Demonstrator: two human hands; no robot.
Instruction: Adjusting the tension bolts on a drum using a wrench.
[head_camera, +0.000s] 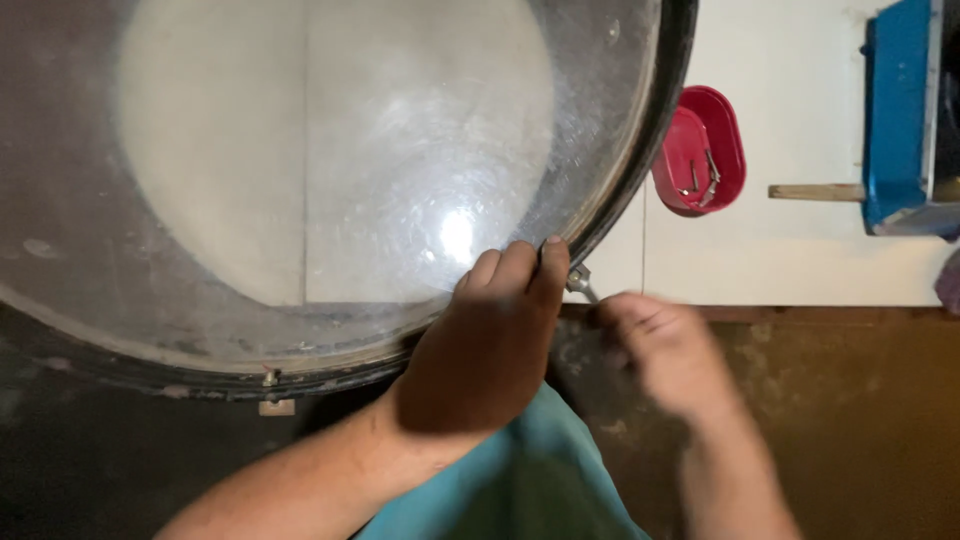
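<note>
Resting on drum: left hand (490, 340), fingers curled loosely, fingertips pressing the black rim of the large round drum with clear scuffed head (330, 180)
Right hand (665, 345): blurred, fingers bunched around a small metal tuning key (580, 283) at the rim; grip unclear
Drum position: fills upper left, lying flat
Red oval plastic tray (700, 150): on white tiles, holds a few metal bolts (705, 180)
Blue box (900, 115): far right, contents unseen
</note>
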